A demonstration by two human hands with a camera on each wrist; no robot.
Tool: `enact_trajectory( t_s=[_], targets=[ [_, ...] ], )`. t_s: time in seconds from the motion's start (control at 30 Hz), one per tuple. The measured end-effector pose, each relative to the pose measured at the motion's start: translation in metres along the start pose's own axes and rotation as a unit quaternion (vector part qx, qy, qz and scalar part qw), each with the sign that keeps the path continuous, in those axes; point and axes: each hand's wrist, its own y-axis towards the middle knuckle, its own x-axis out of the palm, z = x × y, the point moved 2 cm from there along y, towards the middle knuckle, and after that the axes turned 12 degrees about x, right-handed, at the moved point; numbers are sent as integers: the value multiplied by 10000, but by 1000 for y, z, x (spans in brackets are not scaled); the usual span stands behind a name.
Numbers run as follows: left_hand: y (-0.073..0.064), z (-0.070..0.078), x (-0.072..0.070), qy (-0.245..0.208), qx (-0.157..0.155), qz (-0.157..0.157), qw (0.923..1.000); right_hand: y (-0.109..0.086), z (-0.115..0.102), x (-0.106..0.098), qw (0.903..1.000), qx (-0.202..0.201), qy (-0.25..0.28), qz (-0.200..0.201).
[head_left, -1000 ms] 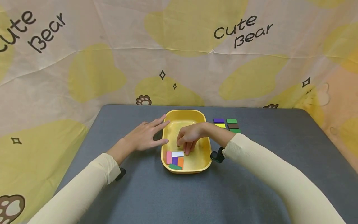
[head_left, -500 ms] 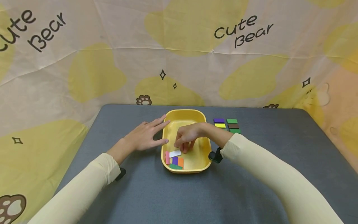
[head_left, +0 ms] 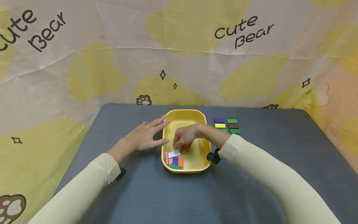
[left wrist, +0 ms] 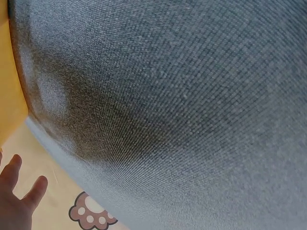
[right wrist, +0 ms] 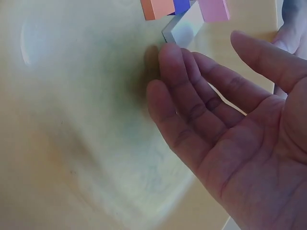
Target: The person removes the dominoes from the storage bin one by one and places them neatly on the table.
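Observation:
A yellow tray (head_left: 184, 171) sits on the table. My right hand (head_left: 185, 137) reaches into it; in the right wrist view its fingers (right wrist: 172, 62) bend loosely, tips at the end of a white domino-like block (right wrist: 184, 26), with the thumb well apart. The white block (head_left: 174, 154) lies slanted beside a pink block (head_left: 167, 158) at the tray's left wall. Purple (head_left: 175, 161), orange (head_left: 181, 161) and green (head_left: 176, 166) blocks lie together at the near left. My left hand (head_left: 145, 133) is spread, fingertips at the tray's left rim.
Right of the tray, more blocks lie flat in two columns: a purple one (head_left: 219, 120), a yellow one (head_left: 220, 125), a brown one (head_left: 233, 126) and several green ones (head_left: 231, 121). A printed cloth (head_left: 184, 68) hangs behind the grey table (head_left: 156, 199).
My right hand has shifted slightly left. The white block has slid left and turned askew, and the pink block now shows a narrower face near the tray wall. The left hand stays still.

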Motion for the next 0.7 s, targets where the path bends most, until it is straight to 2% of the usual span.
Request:
enact_trajectory(
  t_s=[0.27, 0.7],
  targets=[
    [0, 0, 0, 20, 115, 102, 9999, 4, -6, 5, 9995, -265, -59, -149],
    [-1, 1, -2, 71, 167, 100, 9998, 6, -15, 12, 9988, -294, 69, -373]
  ],
)
